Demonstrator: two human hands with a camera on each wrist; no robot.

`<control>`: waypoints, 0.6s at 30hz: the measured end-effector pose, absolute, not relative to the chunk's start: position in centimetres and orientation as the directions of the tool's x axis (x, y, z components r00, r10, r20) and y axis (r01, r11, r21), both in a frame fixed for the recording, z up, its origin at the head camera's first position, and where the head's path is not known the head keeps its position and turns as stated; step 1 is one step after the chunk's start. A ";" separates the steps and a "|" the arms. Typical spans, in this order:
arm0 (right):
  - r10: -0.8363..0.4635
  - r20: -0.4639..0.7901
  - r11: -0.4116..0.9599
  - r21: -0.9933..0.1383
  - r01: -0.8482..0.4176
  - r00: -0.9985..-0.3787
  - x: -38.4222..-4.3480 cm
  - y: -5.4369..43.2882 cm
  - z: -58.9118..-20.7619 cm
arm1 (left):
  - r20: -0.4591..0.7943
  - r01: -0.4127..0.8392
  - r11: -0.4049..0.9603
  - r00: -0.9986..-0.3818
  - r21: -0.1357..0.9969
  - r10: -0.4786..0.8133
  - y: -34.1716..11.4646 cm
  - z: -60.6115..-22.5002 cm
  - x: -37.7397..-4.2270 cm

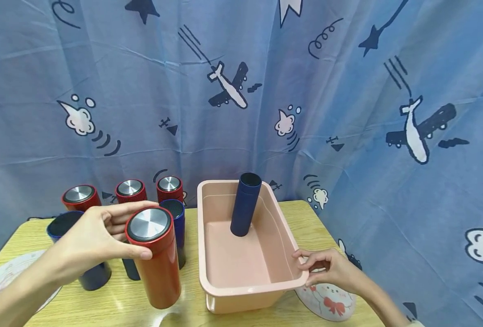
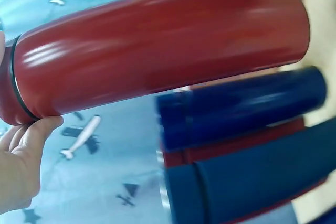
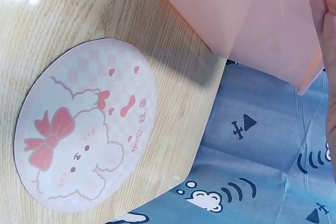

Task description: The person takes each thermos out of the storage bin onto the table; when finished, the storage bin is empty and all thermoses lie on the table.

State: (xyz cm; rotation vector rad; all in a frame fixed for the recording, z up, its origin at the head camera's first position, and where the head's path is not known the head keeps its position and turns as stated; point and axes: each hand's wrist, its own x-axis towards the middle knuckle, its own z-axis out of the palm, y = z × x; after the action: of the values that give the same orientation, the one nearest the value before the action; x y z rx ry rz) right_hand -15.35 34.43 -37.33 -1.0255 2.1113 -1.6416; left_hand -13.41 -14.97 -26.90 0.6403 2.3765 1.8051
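Observation:
My left hand (image 1: 90, 236) grips a red thermos bottle (image 1: 159, 268) around its top, thumb on the near side. Its steel-topped lid faces up, and the bottle appears long and nearly sideways in the left wrist view. Just to the right is a pink plastic bin (image 1: 225, 290). Inside it, near the back, a dark blue bottle (image 1: 246, 206) stands at a slight lean. With thumb and fingers my right hand (image 1: 327, 268) pinches the bin's right front rim. In the right wrist view only part of that hand shows, beside the bin's pink wall (image 3: 236, 30).
Behind my left hand stand red bottles (image 1: 131, 190) and blue bottles (image 1: 96, 274), some partly hidden. A round patterned mat (image 1: 16, 272) lies at the left; another mat with a bow (image 1: 333, 306) lies by the bin's right front. A blue curtain (image 1: 163, 91) hangs behind the wooden table (image 1: 194, 254).

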 end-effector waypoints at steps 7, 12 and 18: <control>-0.689 0.207 0.084 -0.929 -0.360 -0.695 -15.4 34.3 -37.2 | 0.140 0.220 0.198 -0.924 0.955 0.355 -15.9 -30.3 -13.0; -0.699 0.182 0.070 -0.945 -0.320 -0.691 -15.4 34.4 -37.0 | 0.112 0.184 0.177 -0.929 0.967 0.352 -16.2 -32.4 -13.0; -0.705 0.182 0.053 -0.950 -0.307 -0.686 -15.5 34.3 -37.1 | 0.121 0.193 0.133 -0.901 0.972 0.417 -16.6 -34.0 -13.2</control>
State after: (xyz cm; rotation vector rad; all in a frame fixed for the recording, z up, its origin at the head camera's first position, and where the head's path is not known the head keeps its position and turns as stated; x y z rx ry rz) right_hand -15.46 34.34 -37.12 -1.0190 2.0058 -1.6692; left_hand -13.20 -16.62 -34.05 0.6068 2.2226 1.8616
